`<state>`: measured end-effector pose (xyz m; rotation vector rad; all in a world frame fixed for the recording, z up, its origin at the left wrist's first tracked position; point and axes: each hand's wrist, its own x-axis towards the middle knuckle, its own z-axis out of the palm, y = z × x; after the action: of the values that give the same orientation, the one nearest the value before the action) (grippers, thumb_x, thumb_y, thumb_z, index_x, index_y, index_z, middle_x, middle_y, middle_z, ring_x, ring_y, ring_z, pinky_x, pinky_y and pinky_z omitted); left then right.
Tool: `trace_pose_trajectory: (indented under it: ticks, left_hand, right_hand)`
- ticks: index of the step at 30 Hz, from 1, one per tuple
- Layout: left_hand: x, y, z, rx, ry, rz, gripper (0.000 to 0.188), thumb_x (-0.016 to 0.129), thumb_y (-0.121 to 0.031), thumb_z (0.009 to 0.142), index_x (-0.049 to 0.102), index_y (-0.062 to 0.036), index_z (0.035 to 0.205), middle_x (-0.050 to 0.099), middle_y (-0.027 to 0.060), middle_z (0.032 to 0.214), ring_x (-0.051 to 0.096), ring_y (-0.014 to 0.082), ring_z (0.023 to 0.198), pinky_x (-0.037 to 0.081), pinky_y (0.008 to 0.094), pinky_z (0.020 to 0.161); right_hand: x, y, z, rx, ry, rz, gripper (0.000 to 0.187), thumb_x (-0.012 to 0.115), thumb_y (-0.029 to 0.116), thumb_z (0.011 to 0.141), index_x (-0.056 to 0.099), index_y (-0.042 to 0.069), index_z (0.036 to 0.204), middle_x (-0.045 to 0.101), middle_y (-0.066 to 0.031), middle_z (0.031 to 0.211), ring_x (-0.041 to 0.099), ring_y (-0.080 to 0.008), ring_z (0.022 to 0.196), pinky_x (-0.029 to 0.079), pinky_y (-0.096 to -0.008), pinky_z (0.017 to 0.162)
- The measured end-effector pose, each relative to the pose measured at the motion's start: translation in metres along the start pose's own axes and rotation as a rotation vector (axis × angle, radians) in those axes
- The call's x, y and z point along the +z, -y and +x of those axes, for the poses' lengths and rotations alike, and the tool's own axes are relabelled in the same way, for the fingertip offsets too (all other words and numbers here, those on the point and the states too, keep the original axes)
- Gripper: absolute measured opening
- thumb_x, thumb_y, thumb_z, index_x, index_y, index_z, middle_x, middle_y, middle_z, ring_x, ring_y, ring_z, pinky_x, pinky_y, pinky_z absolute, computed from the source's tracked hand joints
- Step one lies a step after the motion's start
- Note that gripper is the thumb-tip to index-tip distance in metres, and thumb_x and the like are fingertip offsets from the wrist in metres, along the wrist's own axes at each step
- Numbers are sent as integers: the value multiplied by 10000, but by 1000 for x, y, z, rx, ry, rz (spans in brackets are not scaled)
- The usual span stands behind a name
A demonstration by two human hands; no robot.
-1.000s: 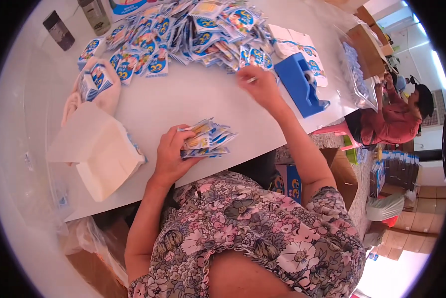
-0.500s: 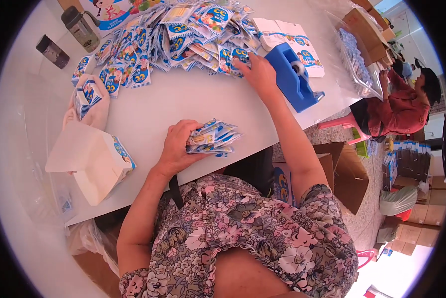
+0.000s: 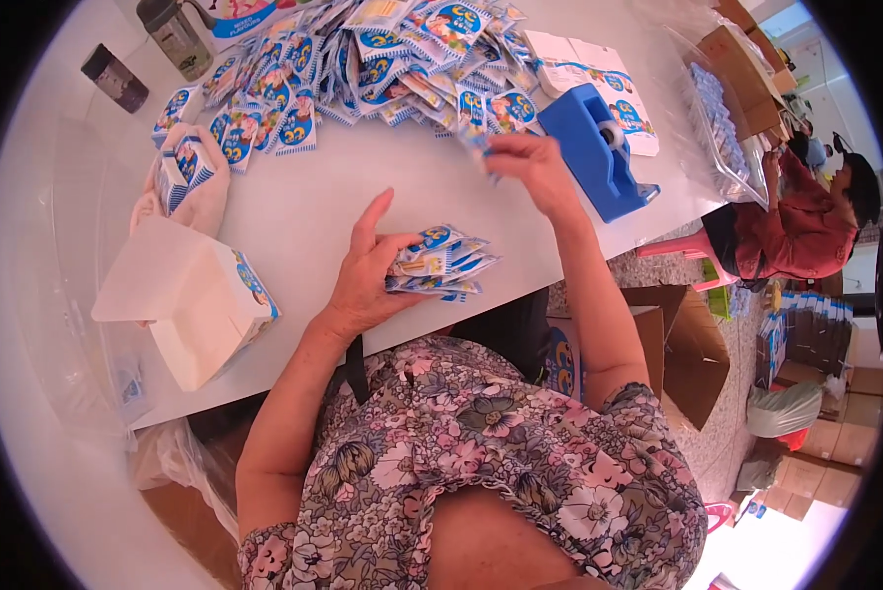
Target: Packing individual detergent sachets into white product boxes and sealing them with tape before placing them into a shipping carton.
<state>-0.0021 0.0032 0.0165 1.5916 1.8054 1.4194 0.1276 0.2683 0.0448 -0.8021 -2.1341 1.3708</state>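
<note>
In my left hand (image 3: 368, 270) is a stack of small blue-and-white packets (image 3: 443, 264), gripped near the table's front edge with the index finger raised. My right hand (image 3: 532, 169) pinches a single packet (image 3: 477, 147), smeared by motion, just in front of a large heap of the same packets (image 3: 382, 64) at the back of the table. Close beside the right hand stands a blue tape dispenser (image 3: 599, 152). To the left, an open white carton (image 3: 201, 315) with a printed side lies with its flap out.
Behind the carton, a pale cloth-like holder (image 3: 204, 202) contains a few packets. A dark flask (image 3: 178, 39) and a dark cylinder (image 3: 115, 79) stand at the far left. Flat white cartons (image 3: 599, 88) lie behind the dispenser. A clear tray (image 3: 712, 123) and a seated person (image 3: 800, 221) are at right.
My right hand has lifted off the heap with a packet and come slightly toward me. My left index finger has risen from the stack. The whole view has shifted a little.
</note>
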Motion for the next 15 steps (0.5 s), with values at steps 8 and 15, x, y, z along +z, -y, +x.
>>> trace_pose_trajectory:
  ticks: [8, 15]
  left_hand:
    - [-4, 10, 1, 166, 39, 78, 740, 926, -176, 592, 582, -92, 1242, 546, 143, 1340, 564, 313, 1164, 444, 384, 1003]
    - [-3, 7, 1, 78, 61, 109, 754, 934, -181, 581, 580, -93, 1241, 532, 140, 1346, 507, 303, 1243, 439, 407, 1005]
  right_hand:
    - [28, 27, 13, -319, -30, -623, 329, 771, 256, 816, 721, 17, 1037, 731, -112, 1015, 680, -236, 800, 533, -322, 753]
    - [18, -14, 18, -454, -255, -754, 275, 724, 183, 842, 705, 18, 1062, 710, -150, 1036, 658, -341, 992, 542, -375, 851]
